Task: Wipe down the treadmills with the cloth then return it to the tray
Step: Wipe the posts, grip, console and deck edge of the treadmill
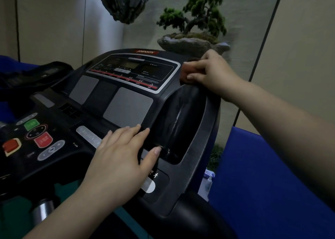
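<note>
Bonsai-style tree [199, 12] in a rough stone planter [188, 44], behind the console, against a pale panelled wall [54, 21] with dark vertical seams. Dark rock-like ornament [125, 2] up top, left of the tree. Blue padded surface [262, 175] lower right. Small bottle [208, 182] just beside it, low down, label unreadable. Some green foliage [215, 157] above the bottle. Chrome cylinder [42, 209] bottom left.

The room around me is dim and bluish, everything underexposed. Soft light falls on the wall [54, 21] ahead, brightest behind the hanging rock [125, 3], which looks blurred. A faint sheen runs down the glossy cup holder [179, 122]. Wide-angle bending curves the wall seams near the edges, and fine detail smears.
</note>
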Tool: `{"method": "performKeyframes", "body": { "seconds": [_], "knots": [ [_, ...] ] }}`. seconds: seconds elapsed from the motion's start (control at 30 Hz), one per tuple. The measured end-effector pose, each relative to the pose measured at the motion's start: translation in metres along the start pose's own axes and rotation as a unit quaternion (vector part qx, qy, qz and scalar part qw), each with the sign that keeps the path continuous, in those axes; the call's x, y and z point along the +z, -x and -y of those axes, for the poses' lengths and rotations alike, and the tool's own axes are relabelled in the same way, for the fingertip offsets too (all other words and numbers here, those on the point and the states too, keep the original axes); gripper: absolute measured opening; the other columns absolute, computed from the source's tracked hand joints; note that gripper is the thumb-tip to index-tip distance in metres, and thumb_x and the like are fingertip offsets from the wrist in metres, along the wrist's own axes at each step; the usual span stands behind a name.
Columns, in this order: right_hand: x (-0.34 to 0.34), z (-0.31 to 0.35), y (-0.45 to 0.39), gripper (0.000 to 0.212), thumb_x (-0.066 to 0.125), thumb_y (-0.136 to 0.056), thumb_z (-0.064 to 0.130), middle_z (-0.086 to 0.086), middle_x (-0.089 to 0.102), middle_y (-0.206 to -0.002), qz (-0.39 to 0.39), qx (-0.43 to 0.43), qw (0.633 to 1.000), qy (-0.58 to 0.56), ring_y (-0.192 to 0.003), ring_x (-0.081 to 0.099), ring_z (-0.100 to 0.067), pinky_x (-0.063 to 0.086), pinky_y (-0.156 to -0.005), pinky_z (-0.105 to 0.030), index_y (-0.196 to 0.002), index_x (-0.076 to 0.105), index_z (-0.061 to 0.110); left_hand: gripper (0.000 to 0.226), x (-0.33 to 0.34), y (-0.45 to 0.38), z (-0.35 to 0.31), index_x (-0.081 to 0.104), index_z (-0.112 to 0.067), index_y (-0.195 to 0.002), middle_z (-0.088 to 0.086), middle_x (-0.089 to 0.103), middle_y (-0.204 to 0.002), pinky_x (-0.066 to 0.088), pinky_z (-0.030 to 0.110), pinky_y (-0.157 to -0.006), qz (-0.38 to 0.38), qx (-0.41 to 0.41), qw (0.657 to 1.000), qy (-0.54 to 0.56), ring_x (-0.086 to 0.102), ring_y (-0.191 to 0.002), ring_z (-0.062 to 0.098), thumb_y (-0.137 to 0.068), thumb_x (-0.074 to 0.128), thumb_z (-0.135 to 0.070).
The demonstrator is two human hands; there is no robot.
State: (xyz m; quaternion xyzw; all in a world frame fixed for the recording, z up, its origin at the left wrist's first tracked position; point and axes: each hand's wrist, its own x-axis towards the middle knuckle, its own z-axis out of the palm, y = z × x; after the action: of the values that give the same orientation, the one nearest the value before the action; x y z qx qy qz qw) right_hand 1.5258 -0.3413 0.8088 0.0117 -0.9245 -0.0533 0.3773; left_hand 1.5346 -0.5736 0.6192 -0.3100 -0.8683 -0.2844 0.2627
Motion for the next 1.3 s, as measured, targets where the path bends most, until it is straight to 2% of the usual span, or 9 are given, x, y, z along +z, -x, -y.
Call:
{"method": "performKeyframes", "body": {
  "seconds": [0.2, 0.33, 0.43, 0.6, 0.8, 0.97, 1.13, 1.2, 1.3],
  "knots": [
    [-0.011, -0.005, 0.027, 0.041, 0.07, -0.083, 0.026, -0.008, 0.041, -0.105, 0.098, -0.132, 0.986, 0.036, -0.098, 0.038, -0.02, 0.024, -0.083, -0.018, -0.123, 0.064, 0.024, 0.08, 0.0, 0.002, 0.006, 0.031, -0.039, -0.145, -0.02, 0.027, -0.151, -0.004, 0.023, -0.113, -0.004, 0.011, 1.0, 0.008, 0.013, -0.141, 0.002, -0.078, 0.005, -0.074],
    [-0.016, -0.01, 0.029, 0.042, 0.066, -0.086, 0.019, -0.012, 0.044, -0.114, 0.092, -0.128, 0.987, 0.036, -0.106, 0.04, -0.021, 0.026, -0.091, -0.021, -0.127, 0.06, 0.022, 0.078, 0.0, 0.002, 0.008, 0.038, -0.038, -0.141, -0.02, 0.034, -0.147, -0.001, 0.024, -0.113, -0.009, 0.017, 1.0, 0.017, 0.018, -0.141, 0.004, -0.078, 0.008, -0.073],
    [-0.012, 0.002, 0.016, 0.041, 0.076, -0.076, 0.011, -0.013, 0.052, -0.111, 0.086, -0.148, 0.985, 0.033, -0.105, 0.05, -0.025, 0.03, -0.088, -0.019, -0.115, 0.069, 0.017, 0.077, 0.001, 0.002, 0.008, 0.04, -0.039, -0.14, -0.021, 0.035, -0.146, 0.0, 0.024, -0.114, -0.013, 0.017, 1.0, 0.019, 0.018, -0.14, 0.003, -0.078, 0.008, -0.073],
    [-0.007, 0.019, 0.02, 0.031, 0.082, -0.069, 0.016, -0.005, 0.06, -0.101, 0.188, -0.257, 0.946, 0.065, -0.094, 0.054, -0.017, 0.032, -0.08, -0.015, -0.099, 0.074, 0.013, 0.075, 0.002, 0.003, 0.01, 0.041, -0.038, -0.139, -0.02, 0.036, -0.146, 0.002, 0.026, -0.115, -0.017, 0.016, 0.999, 0.025, 0.02, -0.14, 0.003, -0.08, 0.011, -0.073],
    [-0.012, 0.012, 0.008, 0.03, 0.083, -0.067, 0.014, 0.002, 0.051, -0.098, 0.139, -0.204, 0.968, 0.035, -0.091, 0.052, -0.017, 0.042, -0.08, -0.027, -0.096, 0.074, 0.012, 0.074, 0.003, 0.003, 0.01, 0.045, -0.038, -0.136, -0.019, 0.039, -0.144, 0.005, 0.028, -0.116, -0.02, 0.016, 0.999, 0.023, 0.021, -0.139, 0.003, -0.081, 0.012, -0.072],
    [0.003, 0.031, 0.026, 0.032, 0.081, -0.071, 0.017, -0.003, 0.056, -0.1, 0.216, -0.268, 0.938, 0.052, -0.093, 0.044, -0.009, 0.036, -0.079, -0.02, -0.101, 0.074, 0.016, 0.073, 0.002, 0.003, 0.009, 0.045, -0.038, -0.136, -0.02, 0.039, -0.143, 0.002, 0.025, -0.114, -0.025, 0.017, 0.999, 0.023, 0.021, -0.139, 0.003, -0.08, 0.011, -0.072],
    [-0.006, 0.024, 0.007, 0.038, 0.076, -0.077, 0.019, -0.004, 0.052, -0.106, 0.078, -0.144, 0.986, -0.032, -0.097, 0.05, -0.013, 0.033, -0.085, -0.017, -0.114, 0.069, 0.019, 0.069, 0.003, 0.004, 0.008, 0.053, -0.035, -0.129, -0.017, 0.047, -0.137, 0.009, 0.029, -0.114, -0.03, 0.018, 0.999, 0.031, 0.029, -0.136, 0.006, -0.082, 0.017, -0.07],
    [0.002, 0.027, 0.002, 0.042, 0.075, -0.079, 0.024, -0.009, 0.053, -0.113, 0.066, -0.115, 0.991, -0.011, -0.105, 0.051, -0.02, 0.03, -0.086, -0.016, -0.12, 0.066, 0.023, 0.068, 0.003, 0.004, 0.008, 0.054, -0.036, -0.128, -0.018, 0.047, -0.137, 0.008, 0.028, -0.114, -0.032, 0.017, 0.999, 0.032, 0.029, -0.136, 0.006, -0.082, 0.017, -0.07],
    [0.023, 0.05, 0.007, 0.041, 0.076, -0.077, 0.026, -0.014, 0.053, -0.11, 0.11, -0.187, 0.976, -0.009, -0.104, 0.051, -0.026, 0.029, -0.082, -0.017, -0.117, 0.068, 0.02, 0.069, 0.003, 0.004, 0.009, 0.054, -0.036, -0.127, -0.018, 0.045, -0.138, 0.007, 0.026, -0.114, -0.031, 0.016, 0.999, 0.031, 0.027, -0.136, 0.005, -0.081, 0.016, -0.071]
  ]
}}
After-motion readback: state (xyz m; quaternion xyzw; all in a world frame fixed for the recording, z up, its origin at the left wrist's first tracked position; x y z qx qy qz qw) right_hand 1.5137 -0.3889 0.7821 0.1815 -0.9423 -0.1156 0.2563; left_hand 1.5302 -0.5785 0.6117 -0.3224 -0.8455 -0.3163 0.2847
